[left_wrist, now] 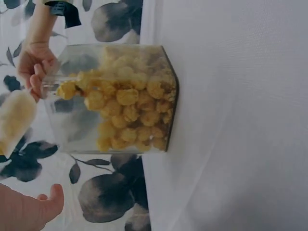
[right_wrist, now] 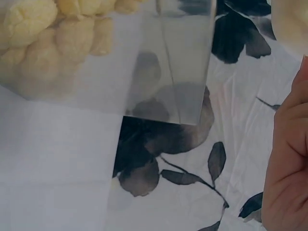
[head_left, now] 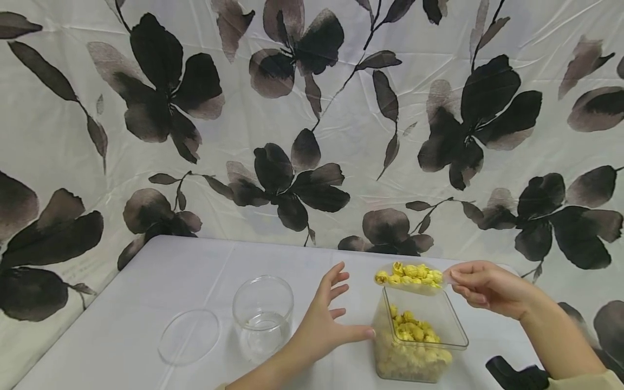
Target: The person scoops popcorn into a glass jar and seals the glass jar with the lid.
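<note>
A clear scoop (head_left: 414, 287) heaped with yellow popcorn hangs just above the far rim of a square clear container (head_left: 385, 352). My right hand (head_left: 492, 287) pinches the scoop's handle at its right end. Yellow popcorn (left_wrist: 130, 110) partly fills the container, as the left wrist view shows from the side. My left hand (head_left: 322, 319) is spread with its fingers apart, holding nothing. Its thumb tip is close to the container's left side; whether it touches I cannot tell. In the right wrist view only part of the right hand (right_wrist: 288, 159) shows, beside the container.
To the left on the white table (head_left: 117, 325) stands a round clear jar (head_left: 263, 309), partly behind my left forearm. A round clear lid (head_left: 189, 337) lies flat left of the jar. A floral cloth (head_left: 380, 135) hangs behind the table. A black strap (head_left: 517, 374) is at my right wrist.
</note>
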A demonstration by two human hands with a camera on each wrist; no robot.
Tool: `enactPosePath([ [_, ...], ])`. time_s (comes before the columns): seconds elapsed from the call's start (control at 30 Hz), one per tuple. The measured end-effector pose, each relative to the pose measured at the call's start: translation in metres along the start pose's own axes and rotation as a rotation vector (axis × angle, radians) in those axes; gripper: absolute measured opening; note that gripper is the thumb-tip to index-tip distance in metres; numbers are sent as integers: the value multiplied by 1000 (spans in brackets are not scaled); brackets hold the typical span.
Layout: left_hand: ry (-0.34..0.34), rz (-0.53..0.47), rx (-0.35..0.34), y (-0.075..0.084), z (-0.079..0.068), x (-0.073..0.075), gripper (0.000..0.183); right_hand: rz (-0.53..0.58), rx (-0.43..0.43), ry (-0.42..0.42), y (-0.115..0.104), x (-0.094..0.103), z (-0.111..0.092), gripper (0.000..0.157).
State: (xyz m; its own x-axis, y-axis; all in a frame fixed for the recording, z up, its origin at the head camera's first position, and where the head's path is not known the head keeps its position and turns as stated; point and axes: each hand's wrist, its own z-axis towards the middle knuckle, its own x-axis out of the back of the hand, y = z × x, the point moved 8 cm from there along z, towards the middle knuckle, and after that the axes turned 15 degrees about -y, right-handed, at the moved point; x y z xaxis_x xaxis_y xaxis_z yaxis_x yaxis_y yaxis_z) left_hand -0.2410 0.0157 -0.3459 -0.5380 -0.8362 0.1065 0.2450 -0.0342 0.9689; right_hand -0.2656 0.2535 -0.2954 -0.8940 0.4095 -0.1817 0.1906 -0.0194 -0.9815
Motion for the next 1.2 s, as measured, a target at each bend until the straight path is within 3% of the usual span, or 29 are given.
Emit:
enactPosePath([
  [0.37,85,50,-25,32,-31,37,105,-59,-28,45,-10,-4,17,29],
  [0.7,155,127,-28,47,-54,75,104,-50,-52,105,-12,-6,35,26],
  [0.8,183,179,-61,52,-64,87,103,-43,-50,129,-13,-7,41,24],
  [0.93,191,281,-179,58,-79,101,105,-43,-44,139,-12,-10,50,23],
  [1.07,181,406,-253,55,-92,114,108,-52,-51,154,-10,-12,59,21],
  [1.2,200,462,-173,37,-100,130,111,-63,-62,172,-7,-13,70,21],
])
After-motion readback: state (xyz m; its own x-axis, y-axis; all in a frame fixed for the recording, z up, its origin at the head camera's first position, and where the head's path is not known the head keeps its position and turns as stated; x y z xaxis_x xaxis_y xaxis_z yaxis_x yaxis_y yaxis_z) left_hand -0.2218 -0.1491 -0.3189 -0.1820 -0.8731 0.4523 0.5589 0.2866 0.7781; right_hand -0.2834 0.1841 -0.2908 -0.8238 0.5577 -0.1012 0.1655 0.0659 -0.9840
